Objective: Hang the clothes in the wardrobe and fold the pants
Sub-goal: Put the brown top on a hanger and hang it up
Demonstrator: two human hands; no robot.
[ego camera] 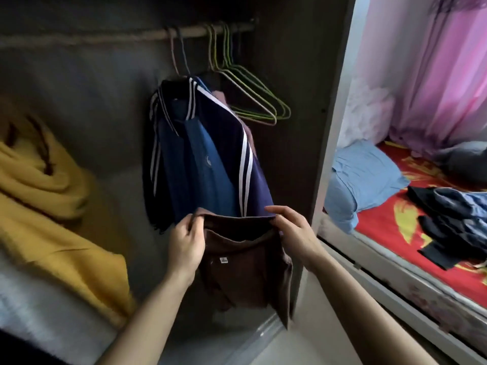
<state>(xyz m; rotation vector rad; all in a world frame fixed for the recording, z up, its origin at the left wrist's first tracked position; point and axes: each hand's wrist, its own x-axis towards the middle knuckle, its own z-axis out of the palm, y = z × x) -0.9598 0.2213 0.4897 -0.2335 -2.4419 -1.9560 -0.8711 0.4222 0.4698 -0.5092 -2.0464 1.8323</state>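
Pink curtain [434, 75] glowing with daylight, upper right — bed [380, 223] in red patterned sheet lying below it; pale floor [303, 346] showing at bottom centre.

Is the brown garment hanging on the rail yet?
No, the left hand and right hand hold the brown garment by its top edge, below the rail.
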